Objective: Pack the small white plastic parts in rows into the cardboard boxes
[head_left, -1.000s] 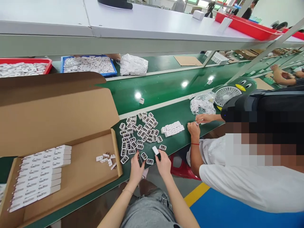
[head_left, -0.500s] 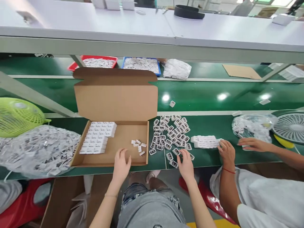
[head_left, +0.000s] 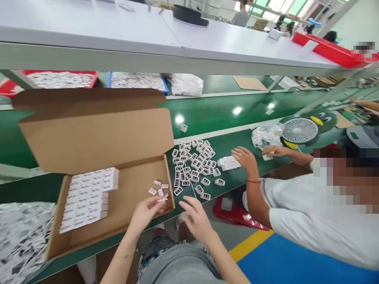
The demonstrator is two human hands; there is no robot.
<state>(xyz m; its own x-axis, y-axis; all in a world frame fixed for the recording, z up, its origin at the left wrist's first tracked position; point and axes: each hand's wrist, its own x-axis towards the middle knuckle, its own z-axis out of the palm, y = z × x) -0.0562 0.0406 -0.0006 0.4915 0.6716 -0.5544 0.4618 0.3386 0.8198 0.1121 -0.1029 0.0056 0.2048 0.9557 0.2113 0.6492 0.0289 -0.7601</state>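
Left hand pinches a part, right hand spread

At the bottom centre of the frame, the left hand [head_left: 145,213] has thumb and fingertips closed on a small white part [head_left: 162,199], over the box's near right corner. The right hand [head_left: 197,219] is bare, fingers apart, near the table's [head_left: 220,138] front edge.

The box [head_left: 127,197] fills the lower left; white cartons [head_left: 87,197] stand in rows at its left, and loose pieces [head_left: 152,191] lie by the left fingertips. A full bag [head_left: 23,236] sits at the lower left edge. The box's right wall stands between the left hand and a cluster of blocks [head_left: 202,161] at centre.

Right of these, a co-worker's hand [head_left: 245,157] partly covers a white stack [head_left: 228,163]; beyond lie a clear bag [head_left: 266,134] and a fan [head_left: 300,131].

Behind, the raised lid [head_left: 100,134] blocks part of the green belt [head_left: 213,114]. Farther back, upper left, are a red tray [head_left: 96,79] and a blue tray [head_left: 166,85], under a shelf [head_left: 133,35] spanning the top.
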